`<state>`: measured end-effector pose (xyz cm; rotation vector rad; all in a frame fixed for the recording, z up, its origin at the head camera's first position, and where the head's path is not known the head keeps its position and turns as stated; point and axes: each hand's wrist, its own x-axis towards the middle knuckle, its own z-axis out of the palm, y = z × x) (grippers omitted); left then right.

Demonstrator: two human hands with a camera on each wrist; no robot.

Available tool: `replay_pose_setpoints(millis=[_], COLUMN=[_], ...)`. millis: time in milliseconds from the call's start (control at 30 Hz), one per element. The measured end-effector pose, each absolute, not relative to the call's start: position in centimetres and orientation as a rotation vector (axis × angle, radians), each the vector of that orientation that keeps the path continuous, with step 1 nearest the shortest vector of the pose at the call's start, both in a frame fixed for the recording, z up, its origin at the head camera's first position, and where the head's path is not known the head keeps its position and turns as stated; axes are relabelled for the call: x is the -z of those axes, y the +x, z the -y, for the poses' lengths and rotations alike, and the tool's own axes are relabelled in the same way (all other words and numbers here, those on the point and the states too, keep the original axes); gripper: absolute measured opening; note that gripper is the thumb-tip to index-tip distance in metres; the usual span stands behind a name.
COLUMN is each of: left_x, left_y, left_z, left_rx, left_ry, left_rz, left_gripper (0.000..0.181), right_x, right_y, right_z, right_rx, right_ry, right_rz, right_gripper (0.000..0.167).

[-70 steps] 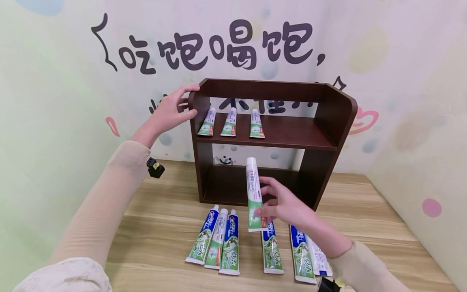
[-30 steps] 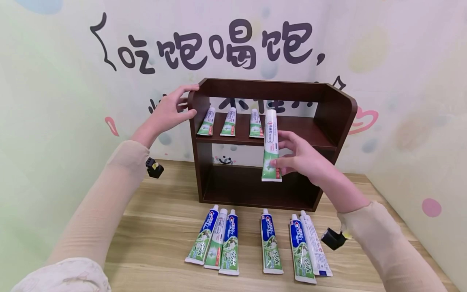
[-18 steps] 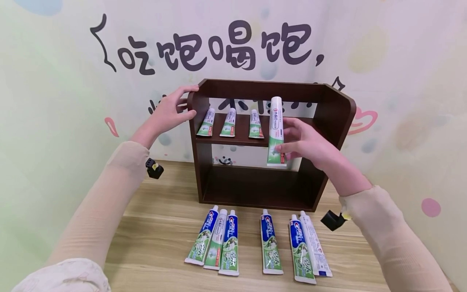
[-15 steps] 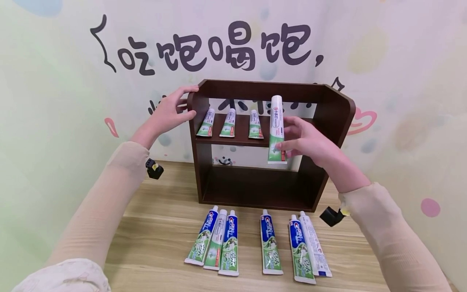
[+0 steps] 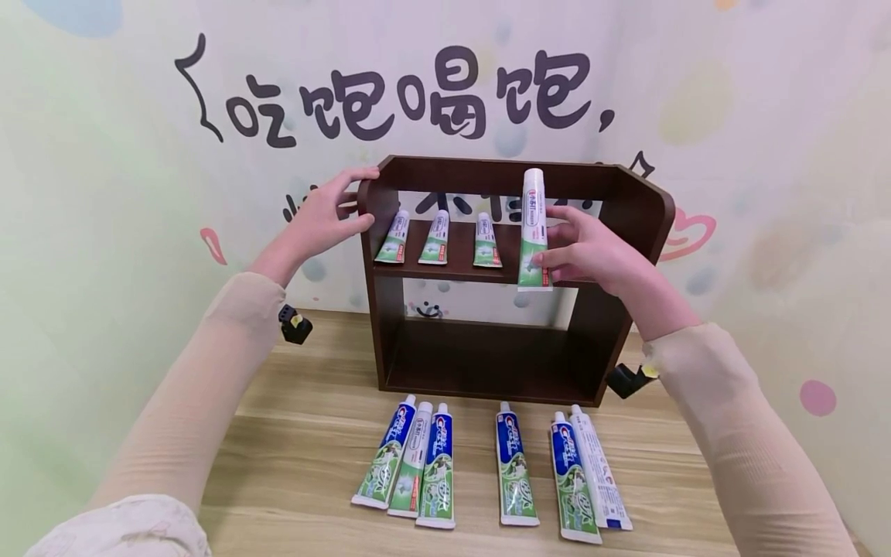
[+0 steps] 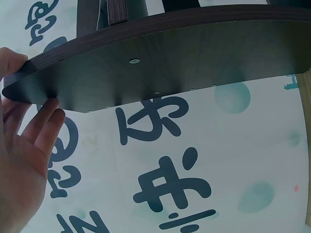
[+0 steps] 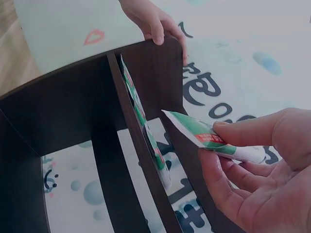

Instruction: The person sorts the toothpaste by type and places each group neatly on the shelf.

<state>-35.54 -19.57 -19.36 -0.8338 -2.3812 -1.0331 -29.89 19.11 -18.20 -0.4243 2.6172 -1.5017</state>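
A dark brown two-tier wooden shelf (image 5: 487,360) stands on the table. My left hand (image 5: 322,218) holds the upper corner of its left side panel (image 6: 160,63), thumb on one face and fingers on the other. My right hand (image 5: 588,251) pinches a white-and-green toothpaste tube (image 5: 534,232) near its flat end, cap up, in front of the upper board's right half. Three like tubes sit on that board: one at the left (image 5: 394,238), another beside it (image 5: 435,238), and a third (image 5: 487,241) near the middle. The right wrist view shows the held tube (image 7: 199,132) apart from the board.
On the wooden table (image 5: 299,456), before the shelf, lie several more tubes: a left group with a blue-green tube (image 5: 386,456), a lone blue-green tube (image 5: 517,472), and a right pair including a white tube (image 5: 604,472). Behind stands a wall (image 5: 125,155) with black lettering.
My right hand has raised the toothpaste tube from below the upper board and carried it rightward, up and toward the shelf. My left hand keeps its hold on the side panel.
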Motion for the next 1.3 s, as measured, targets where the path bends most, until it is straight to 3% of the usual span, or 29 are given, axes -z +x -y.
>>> replay_pose_setpoints(millis=[1300], left_x=[19.5], left_y=[-35.7], left_z=[19.7], left_rx=[1.041], left_ry=[-0.842], left_rz=[2.377], left_gripper=[0.058], right_x=[18.5], right_y=[-35.7], right_z=[-20.8], right_rx=[1.555], right_ry=[-0.381], right_rz=[-2.612], right_gripper=[0.079])
